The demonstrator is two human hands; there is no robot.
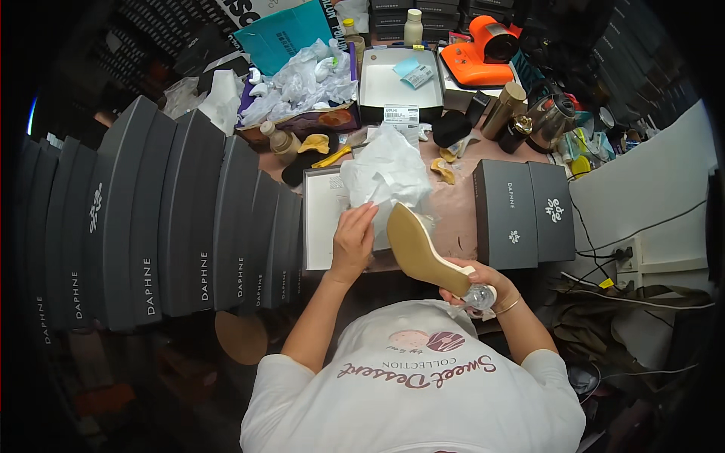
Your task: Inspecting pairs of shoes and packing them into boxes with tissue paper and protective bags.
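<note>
My right hand (495, 285) is wrapped round the heel end of a high-heeled shoe (423, 253). Its tan sole faces me, with the toe pointing up and left, and a clear heel (479, 297) sticks out by my palm. With fingers pinched together, my left hand (355, 240) grips the lower edge of crumpled white tissue paper (387, 167). That paper lies over an open white-lined shoebox (321, 226), partly covering it.
Dark grey shoeboxes (181, 211) stand in a long row at left; two more boxes (507, 215) are at right. Behind are a paper-filled box (302, 83), a white box lid (377, 75), an orange device (483, 53), a gold flask (504, 109) and a kettle (551, 121).
</note>
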